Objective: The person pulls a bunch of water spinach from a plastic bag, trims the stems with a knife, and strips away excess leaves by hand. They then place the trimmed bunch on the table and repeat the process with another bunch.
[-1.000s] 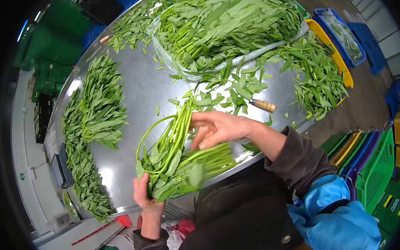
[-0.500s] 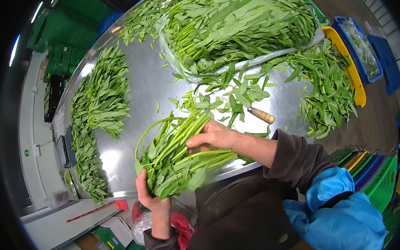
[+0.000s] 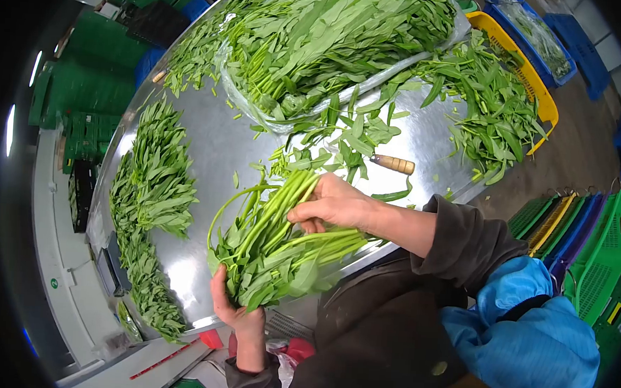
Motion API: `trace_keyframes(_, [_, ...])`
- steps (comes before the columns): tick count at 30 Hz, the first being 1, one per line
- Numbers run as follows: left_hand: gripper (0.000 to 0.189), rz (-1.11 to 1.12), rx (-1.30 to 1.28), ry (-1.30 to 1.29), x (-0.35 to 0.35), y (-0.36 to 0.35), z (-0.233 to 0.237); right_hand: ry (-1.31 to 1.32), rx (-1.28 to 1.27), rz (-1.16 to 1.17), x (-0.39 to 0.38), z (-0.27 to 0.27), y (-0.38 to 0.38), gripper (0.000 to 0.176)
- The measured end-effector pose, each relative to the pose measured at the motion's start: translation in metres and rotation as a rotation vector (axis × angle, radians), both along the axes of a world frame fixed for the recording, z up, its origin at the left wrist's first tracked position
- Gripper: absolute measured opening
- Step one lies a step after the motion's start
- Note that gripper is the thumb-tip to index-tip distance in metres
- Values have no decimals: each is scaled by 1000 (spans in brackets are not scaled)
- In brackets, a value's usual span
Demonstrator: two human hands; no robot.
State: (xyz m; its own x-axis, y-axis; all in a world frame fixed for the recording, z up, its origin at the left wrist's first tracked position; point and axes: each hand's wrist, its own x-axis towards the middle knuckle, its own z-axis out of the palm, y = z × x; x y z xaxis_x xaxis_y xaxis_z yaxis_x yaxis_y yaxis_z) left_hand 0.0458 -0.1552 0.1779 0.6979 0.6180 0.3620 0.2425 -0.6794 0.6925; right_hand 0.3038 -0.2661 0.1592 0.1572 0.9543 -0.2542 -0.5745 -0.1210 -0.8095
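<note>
A loose bunch of water spinach [image 3: 272,252] is held in both hands over the near edge of the steel table. My right hand [image 3: 332,206] is closed around pale green stems, some of which stick out to the right below the wrist. Under the leafy lower-left end, my left hand [image 3: 238,309] supports the bunch, its fingers partly hidden behind the leaves. Beyond the right hand, a wooden-handled knife [image 3: 393,163] lies among cut leaves, its blade hidden or lost in glare. Short stem pieces [image 3: 280,163] are scattered near the bunch's upper end.
A large heap of water spinach [image 3: 346,45] lies in a clear plastic bag at the table's [image 3: 211,143] far side. Bundled greens [image 3: 153,186] line the left. Loose greens [image 3: 494,98] lie beside a yellow crate [image 3: 543,111] at right. Green and coloured crates [image 3: 592,244] stand near my right elbow.
The camera view has turned a little, so the table, knife and heap appear shifted left. Both hands keep their hold on the bunch, almost unmoved in the picture.
</note>
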Motion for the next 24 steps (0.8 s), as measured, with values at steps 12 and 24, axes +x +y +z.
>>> trace_keyframes(12, [71,101,-172,-209,-2,-5,-6,-52,-216,-352,66,-67,-23,38])
trace_keyframes(24, [70,66,82,-66,0,-9,-7,-178,53,44,20,-23,-7,33])
